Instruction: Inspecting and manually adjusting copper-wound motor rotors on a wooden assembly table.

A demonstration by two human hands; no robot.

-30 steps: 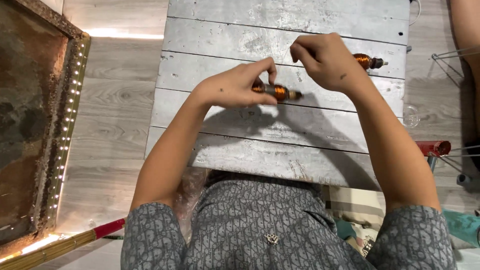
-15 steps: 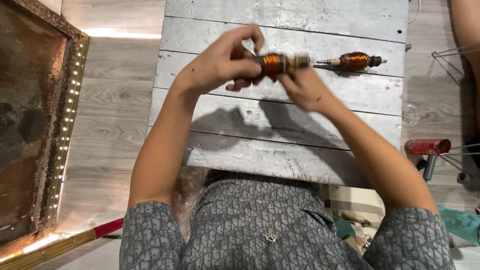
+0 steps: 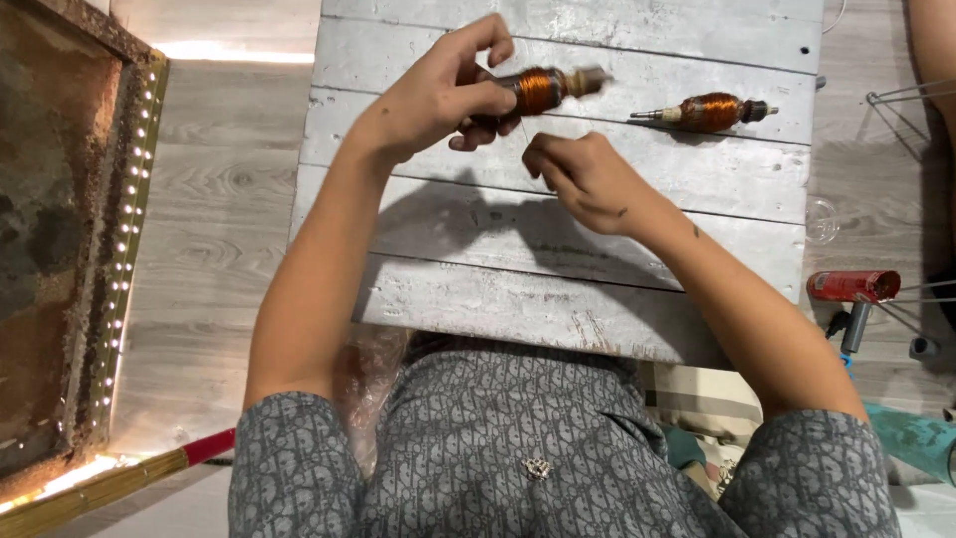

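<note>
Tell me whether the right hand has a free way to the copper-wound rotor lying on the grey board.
Probably yes: the right hand is empty, the rotor lies just beyond it on the board, and nothing lies between.

Single head-worn view, looking steeply down from above the person's own torso, facing forward across the whitewashed grey plank tabletop [image 3: 597, 299]. The grey patterned shirt [image 3: 518, 448] fills the bottom edge, so the lens sits just above the chest; both forearms run up from the lower corners toward mid-frame. The left hand [image 3: 438, 95] and right hand [image 3: 588, 179] lie near the top centre, close to the camera, at arm's reach. The pale wood-grain floor [image 3: 219, 199] shows on both sides of the table, farther below. The table's far edge is cut off by the frame's top.
</note>
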